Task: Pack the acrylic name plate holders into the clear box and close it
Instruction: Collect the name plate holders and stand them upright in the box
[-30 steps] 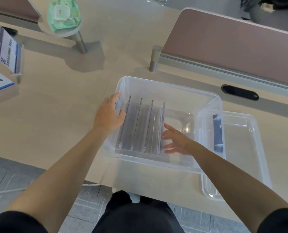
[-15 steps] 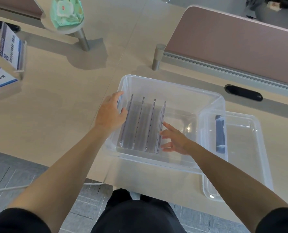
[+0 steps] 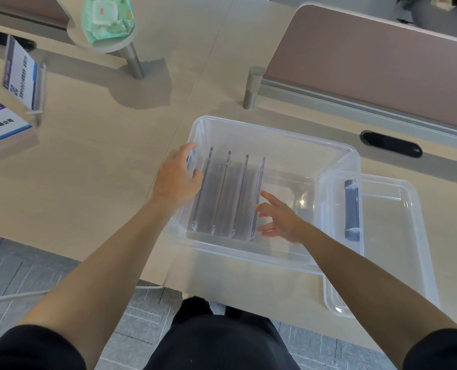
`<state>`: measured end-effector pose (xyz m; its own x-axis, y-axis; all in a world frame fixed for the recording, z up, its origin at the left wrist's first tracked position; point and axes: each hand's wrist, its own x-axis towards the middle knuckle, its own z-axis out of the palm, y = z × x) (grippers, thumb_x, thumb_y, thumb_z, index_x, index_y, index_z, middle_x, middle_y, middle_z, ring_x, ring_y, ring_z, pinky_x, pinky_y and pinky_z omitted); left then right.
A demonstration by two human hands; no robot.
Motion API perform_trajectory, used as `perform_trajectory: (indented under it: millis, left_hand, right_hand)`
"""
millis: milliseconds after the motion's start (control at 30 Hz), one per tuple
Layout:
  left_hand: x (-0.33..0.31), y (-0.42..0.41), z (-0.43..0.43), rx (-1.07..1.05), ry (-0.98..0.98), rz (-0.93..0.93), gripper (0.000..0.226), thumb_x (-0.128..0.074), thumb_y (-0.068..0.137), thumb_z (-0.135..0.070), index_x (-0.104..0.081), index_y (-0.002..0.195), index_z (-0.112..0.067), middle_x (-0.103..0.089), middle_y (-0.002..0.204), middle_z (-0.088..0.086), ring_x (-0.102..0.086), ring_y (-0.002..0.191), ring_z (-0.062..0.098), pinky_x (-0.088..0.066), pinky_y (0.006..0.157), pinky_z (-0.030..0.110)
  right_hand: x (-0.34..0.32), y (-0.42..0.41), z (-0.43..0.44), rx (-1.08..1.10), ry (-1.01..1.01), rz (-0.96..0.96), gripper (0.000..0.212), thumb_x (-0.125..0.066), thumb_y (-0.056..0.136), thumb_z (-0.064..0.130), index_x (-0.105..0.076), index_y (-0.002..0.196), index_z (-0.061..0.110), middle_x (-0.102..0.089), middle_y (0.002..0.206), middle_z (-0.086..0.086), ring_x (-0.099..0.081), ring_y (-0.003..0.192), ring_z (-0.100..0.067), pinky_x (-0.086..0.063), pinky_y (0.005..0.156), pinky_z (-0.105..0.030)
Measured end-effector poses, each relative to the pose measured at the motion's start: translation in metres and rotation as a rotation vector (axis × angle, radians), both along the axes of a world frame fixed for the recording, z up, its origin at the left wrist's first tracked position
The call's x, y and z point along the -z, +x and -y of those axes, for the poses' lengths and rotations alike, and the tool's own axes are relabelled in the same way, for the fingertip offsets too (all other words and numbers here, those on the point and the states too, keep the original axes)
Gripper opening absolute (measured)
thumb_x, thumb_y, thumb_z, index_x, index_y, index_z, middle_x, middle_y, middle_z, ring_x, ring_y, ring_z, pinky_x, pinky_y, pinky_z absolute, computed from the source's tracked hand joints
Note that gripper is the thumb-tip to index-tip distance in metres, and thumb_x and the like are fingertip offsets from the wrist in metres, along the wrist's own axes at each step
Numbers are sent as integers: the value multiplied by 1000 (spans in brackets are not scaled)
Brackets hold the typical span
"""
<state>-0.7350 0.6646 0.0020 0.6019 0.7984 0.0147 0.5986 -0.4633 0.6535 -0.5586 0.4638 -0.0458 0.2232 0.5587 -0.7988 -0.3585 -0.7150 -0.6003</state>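
Standing in the clear box [image 3: 275,140], the holders [image 3: 227,193] sit between the left hand [image 3: 178,177], gripping its wall, and the flat-fingered right hand [image 3: 280,220].

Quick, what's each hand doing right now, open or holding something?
Left hand: curled over the left rim of the clear box, gripping it.
Right hand: open, straight fingers against the rightmost name plate holder.

holders [image 3: 228,193] fill box's [image 3: 275,132] left; right half free.
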Motion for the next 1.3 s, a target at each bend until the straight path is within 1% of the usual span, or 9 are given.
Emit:
perform_trajectory:
  millis: [200, 300, 367, 467, 633, 767, 867, 1100, 1300]
  left_hand:
    - [-4, -1, 0, 17, -63, -32, 55, -57, 89, -23, -42, 141, -24, -52, 124, 2, -52, 108, 20, -42, 94, 32]
    - [-13, -9, -3, 0, -225, 26, 47, -57, 90, -35, -47, 136, -31, -48, 122, -3, -54, 106, 14, -46, 88, 25]
    - [-23, -26, -11, -70, -290, 100, 31, -57, 90, -37, -59, 120, -31, -56, 115, -4, -60, 99, 15, -50, 69, 18]
    - [-39, -62, -27, -183, -296, 138, 23, -60, 92, -34, -68, 109, -21, -69, 103, -2, -63, 89, 14, -43, 74, 22]
    - [-69, -142, -45, -414, -351, 233, 23, -60, 88, -38, -71, 84, -19, -74, 82, 0, -67, 75, 19, -53, 73, 32]
    - [-87, -197, -50, -657, -426, 337, 21, -59, 95, -26, -70, 93, -8, -70, 86, 8, -60, 67, 18, -48, 66, 29]
    - [-94, -239, -58, -800, -428, 411, 21, -58, 96, -25, -66, 102, -7, -69, 90, 8, -60, 70, 19, -49, 66, 32]
    - [-104, -326, -102, -1059, -351, 588, 26, -55, 96, -24, -60, 116, -8, -63, 97, 7, -57, 71, 17, -46, 60, 29]
    - [-79, -381, -190, -1207, -323, 780, 10, -55, 94, -25, -60, 96, -16, -61, 99, 6, -54, 73, 17, -45, 61, 29]
  right_hand:
    - [-13, 1, 1, -131, -58, 65, 79, -68, 79, 44, -28, 147, 48, -44, 138, -7, -61, 113, -42, -52, 97, -49]
    - [-46, 7, -12, -352, -138, 519, 52, -56, 89, 54, -46, 134, 27, -57, 128, -3, -64, 104, -30, -54, 90, -43]
    - [-87, 3, -34, -476, -65, 842, 39, -51, 94, 50, -60, 108, 15, -67, 106, -6, -66, 95, -26, -54, 87, -44]
    - [-151, -21, -79, -636, 136, 1047, 27, -54, 96, 38, -66, 92, 15, -66, 94, -1, -62, 91, -21, -49, 82, -36]
    - [-202, -83, -162, -916, 374, 1107, 24, -55, 96, 33, -67, 91, 13, -67, 95, -4, -61, 89, -22, -45, 76, -31]
    - [-213, -133, -211, -1063, 552, 1045, 27, -57, 97, 28, -68, 94, 5, -68, 92, -8, -60, 85, -23, -44, 72, -31]
    - [-210, -170, -243, -1143, 673, 1010, 23, -59, 95, 27, -68, 89, 6, -68, 92, -9, -62, 88, -27, -51, 83, -41]
    - [-208, -238, -324, -1141, 769, 1049, 17, -58, 88, 37, -65, 83, 23, -67, 88, -2, -64, 79, -20, -57, 77, -42]
    - [-169, -284, -431, -1022, 734, 1001, 17, -56, 80, 48, -61, 79, 32, -66, 89, 2, -64, 81, -19, -56, 75, -41]
